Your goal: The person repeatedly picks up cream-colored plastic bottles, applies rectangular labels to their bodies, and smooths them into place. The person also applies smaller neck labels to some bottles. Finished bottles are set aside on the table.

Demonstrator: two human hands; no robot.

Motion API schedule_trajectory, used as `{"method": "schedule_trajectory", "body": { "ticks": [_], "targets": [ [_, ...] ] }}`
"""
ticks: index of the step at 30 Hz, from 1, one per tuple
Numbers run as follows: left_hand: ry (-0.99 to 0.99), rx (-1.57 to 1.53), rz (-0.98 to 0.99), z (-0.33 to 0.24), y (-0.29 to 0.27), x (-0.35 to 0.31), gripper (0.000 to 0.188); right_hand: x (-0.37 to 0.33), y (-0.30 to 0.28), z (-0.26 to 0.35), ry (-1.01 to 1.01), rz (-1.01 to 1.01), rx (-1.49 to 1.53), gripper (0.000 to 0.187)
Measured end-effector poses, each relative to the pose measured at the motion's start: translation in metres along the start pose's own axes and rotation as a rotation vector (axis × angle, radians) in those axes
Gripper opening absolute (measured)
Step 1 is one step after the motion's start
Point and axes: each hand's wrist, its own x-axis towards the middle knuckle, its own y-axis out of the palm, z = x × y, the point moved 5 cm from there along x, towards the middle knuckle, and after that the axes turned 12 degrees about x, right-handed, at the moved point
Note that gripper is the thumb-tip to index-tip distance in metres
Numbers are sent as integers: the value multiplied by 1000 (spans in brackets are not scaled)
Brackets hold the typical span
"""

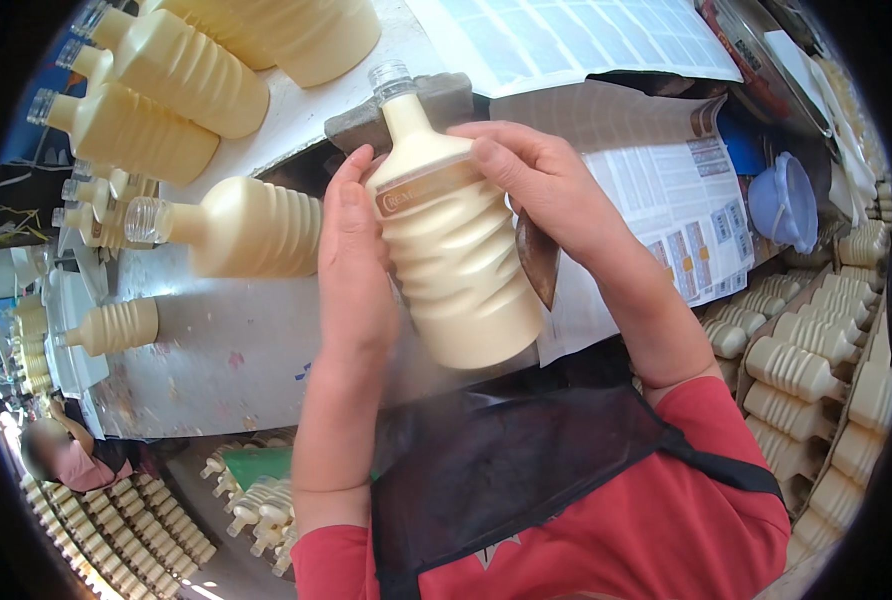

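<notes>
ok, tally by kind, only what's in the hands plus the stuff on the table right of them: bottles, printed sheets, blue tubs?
Bottle, gripped by left hand and right hand: 1
Printed sheets: 2
Blue tub: 1
Total: 4

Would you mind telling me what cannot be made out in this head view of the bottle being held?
- Bottle label: its ends are covered by the left hand and right hand.
- Dark piece behind the bottle: mostly hidden by the right hand, so its kind is unclear.
- Sticker sheet: cut off by the top edge, print too small.
- Crated bottles: bent and cut off by the fisheye rim.
</notes>
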Motion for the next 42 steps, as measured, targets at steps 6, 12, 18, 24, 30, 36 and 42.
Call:
{"method": "schedule_trajectory", "body": {
  "ticks": [6, 12, 18, 24, 30, 36, 42],
  "targets": [
    [-24, -129, 7, 18, -7, 6, 44, 1, 5, -9, 29, -33, -1, 40],
    [-25, -198, -5, 26, -8, 11, 36, -1, 7, -8, 43, -66, 50, 39],
    [-13, -197, 2, 28, -8, 10, 36, -2, 7, -10, 50, -82, 118, 39],
    [22, -198, 12, 30, -8, 10, 39, -3, 8, -8, 47, -83, 120, 38],
    [-64, -277, 59, 40, -13, 10, 48, -3, 10, -6, 45, -90, 72, 37],
    [11, -45, 168, 26, -3, -8, 80, -3, 6, -10, 106, -86, 114, 39],
    [20, 85, 74, 17, -3, -13, 95, -3, 0, -21, 158, -74, 149, 41]
  ]
}}
